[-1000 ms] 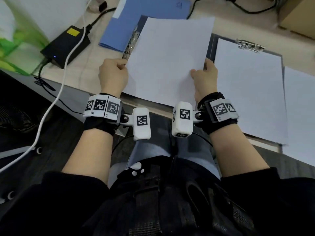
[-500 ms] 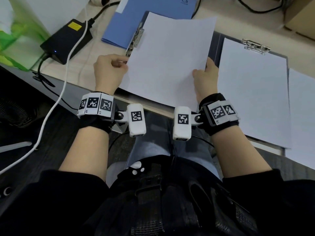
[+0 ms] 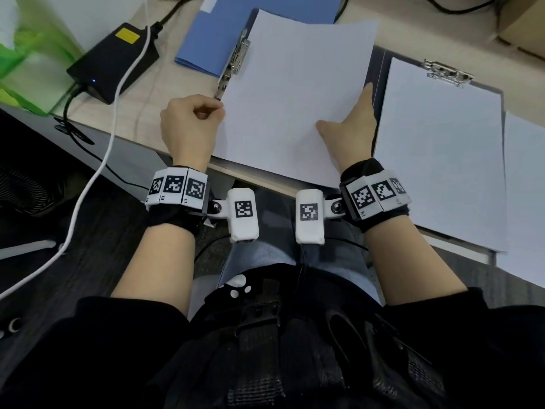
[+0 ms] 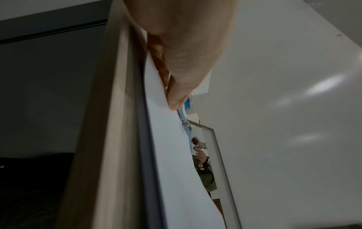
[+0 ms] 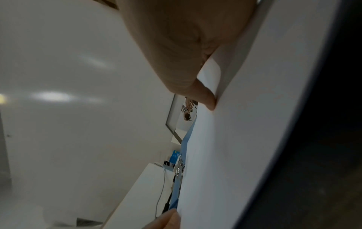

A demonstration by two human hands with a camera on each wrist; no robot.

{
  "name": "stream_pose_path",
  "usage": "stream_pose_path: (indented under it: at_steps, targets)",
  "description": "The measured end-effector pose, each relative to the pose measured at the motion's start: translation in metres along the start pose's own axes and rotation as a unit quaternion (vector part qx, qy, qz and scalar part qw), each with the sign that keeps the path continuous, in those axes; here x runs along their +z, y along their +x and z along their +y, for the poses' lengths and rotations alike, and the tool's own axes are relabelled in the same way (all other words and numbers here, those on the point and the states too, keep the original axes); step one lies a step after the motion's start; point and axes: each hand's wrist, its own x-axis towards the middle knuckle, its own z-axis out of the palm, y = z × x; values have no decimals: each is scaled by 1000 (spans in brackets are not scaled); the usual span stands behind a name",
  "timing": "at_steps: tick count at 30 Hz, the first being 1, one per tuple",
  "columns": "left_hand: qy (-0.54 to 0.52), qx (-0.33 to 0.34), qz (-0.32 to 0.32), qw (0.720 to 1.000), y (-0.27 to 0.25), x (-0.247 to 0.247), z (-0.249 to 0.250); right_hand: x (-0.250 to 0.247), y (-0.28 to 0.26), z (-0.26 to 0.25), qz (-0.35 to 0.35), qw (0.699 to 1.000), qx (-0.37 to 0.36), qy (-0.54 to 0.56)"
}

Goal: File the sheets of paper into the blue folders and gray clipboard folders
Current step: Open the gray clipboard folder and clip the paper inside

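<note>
A white sheet of paper lies tilted over an open blue folder whose metal clip shows along the sheet's left edge. My left hand pinches the sheet's left edge near the clip, fingers curled; the left wrist view shows the thumb on the sheet. My right hand grips the right edge, thumb on top of the sheet. To the right lies a gray clipboard folder with a white sheet under its top clip.
A black power adapter with black and white cables sits at the left of the desk. More white paper lies at the far right. A cardboard box stands at the back right. The desk's front edge runs below the held sheet.
Both hands have carried the sheet slightly to the left and forward, so more of the folder's metal clip shows at its left edge. The right hand's fingers now reach farther along the right edge.
</note>
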Motion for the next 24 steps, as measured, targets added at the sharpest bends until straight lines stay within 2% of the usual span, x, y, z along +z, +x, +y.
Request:
stream_pose_path:
  at_steps: [9, 18, 21, 24]
  targets:
    - [-40, -2, 2, 999, 1, 0, -3, 6, 0, 10, -2, 992, -13, -126]
    - [-32, -18, 6, 999, 4, 1, -2, 5, -1, 5, -26, 982, -3, -185]
    - [-7, -18, -13, 1000, 8, 0, -1, 5, -1, 0, -33, 974, -1, -225]
    - [22, -11, -59, 998, 16, -2, 2, 2, 3, -8, -55, 962, 5, -269]
